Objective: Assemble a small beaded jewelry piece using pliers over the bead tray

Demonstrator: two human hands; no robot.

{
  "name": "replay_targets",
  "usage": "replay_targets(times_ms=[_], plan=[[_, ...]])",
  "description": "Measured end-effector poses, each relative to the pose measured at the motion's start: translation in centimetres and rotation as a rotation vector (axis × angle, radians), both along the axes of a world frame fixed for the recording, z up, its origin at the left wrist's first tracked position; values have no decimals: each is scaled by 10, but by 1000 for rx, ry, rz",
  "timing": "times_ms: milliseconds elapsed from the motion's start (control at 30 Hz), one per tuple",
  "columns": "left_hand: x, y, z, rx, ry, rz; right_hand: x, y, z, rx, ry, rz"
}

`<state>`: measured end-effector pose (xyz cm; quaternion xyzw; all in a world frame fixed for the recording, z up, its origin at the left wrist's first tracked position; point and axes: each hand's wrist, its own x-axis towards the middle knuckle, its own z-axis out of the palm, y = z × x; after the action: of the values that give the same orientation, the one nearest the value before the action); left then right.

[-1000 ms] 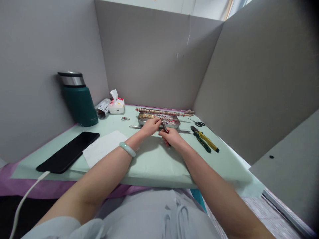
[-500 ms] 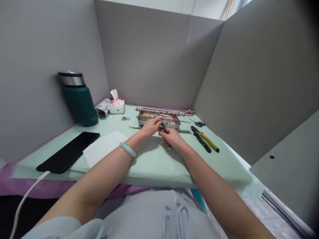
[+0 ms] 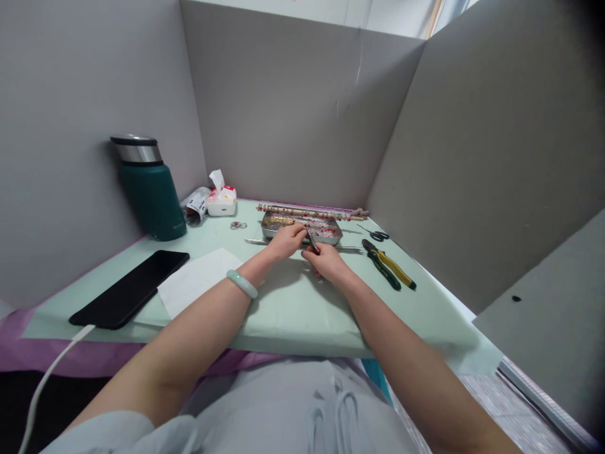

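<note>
Pale-green cloth covers your worktable, its near edge running just in front of your torso, w/ both forearms reaching over it. Grey panels wall you in: back panel behind the tray, left panel by the bottle, right panel beyond the cutters. Your open room is the bare strip of cloth btwn your forearms, from the wrists back to the near edge.

R hand: fingers closed round a slim dark hand tool, tilted, upper end leaning toward your other hand. L hand: fingers bent in at that upper end — can't tell if they're pinched on the tool or on sth. tiny. Jade-green bangle on that wrist.

Tool sits just this side of the metal tray, which holds gold & pinkish-red bits; a beaded rod lies along its far side. Thin metal sticks lie crosswise near your fingers.

To your R: yellow-and-green-handled cutters, small black scissors beyond. To your L: white paper, black phone w/ white cable, teal bottle — tissue pack & small rings farther back.
</note>
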<state>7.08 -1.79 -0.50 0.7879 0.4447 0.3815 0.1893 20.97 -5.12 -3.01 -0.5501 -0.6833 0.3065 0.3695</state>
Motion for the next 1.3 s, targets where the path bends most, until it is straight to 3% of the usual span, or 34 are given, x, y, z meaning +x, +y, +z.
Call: replay_targets(times_ms=[467,667,867,1300], plan=[[0,-1,0,8,3,2,-1,-2,-3,-87,171,84],[0,0,0,-20,-21,-2,0,0,-2,-29,34,24],[1,-2,0,-97,-128,-43,0,1,1,202,-262,-108],[1,-1,-1,-127,-156,-73,0,3,1,203,-290,-118]])
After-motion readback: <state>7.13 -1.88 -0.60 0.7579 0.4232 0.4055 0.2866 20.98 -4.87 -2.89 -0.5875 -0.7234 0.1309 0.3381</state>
